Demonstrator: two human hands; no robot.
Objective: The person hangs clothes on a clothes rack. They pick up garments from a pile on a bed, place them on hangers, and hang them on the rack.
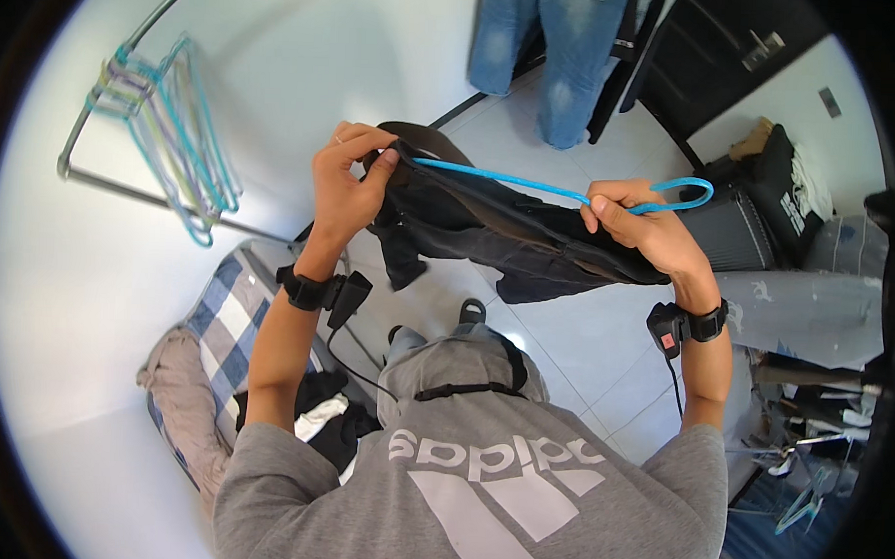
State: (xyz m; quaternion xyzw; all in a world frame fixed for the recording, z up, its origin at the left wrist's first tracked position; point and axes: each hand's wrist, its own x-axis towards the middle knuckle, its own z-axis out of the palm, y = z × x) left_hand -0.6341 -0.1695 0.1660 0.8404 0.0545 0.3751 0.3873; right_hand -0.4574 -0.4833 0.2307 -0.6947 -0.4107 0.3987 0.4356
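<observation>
In front of my chest hangs a black garment (486, 244), probably trousers, with brownish patches along its upper edge. My left hand (351, 169) pinches a corner of that edge between thumb and fingers. A blue clothes hanger (503, 179) runs along the edge, and its far end goes out of sight by the left fingertips. My right hand (634, 219) grips the hanger just below its hook, which points right. Whether the right fingers also touch the cloth behind cannot be made out.
At left, several hangers (175, 133) hang on a wall-mounted metal rail (151, 194). Clothes lie on a checked padded seat (229, 294). Blue jeans (548, 46) hang ahead near a dark door (729, 60). A dark suitcase (730, 223) and a clothes-laden rack (811, 440) stand at right.
</observation>
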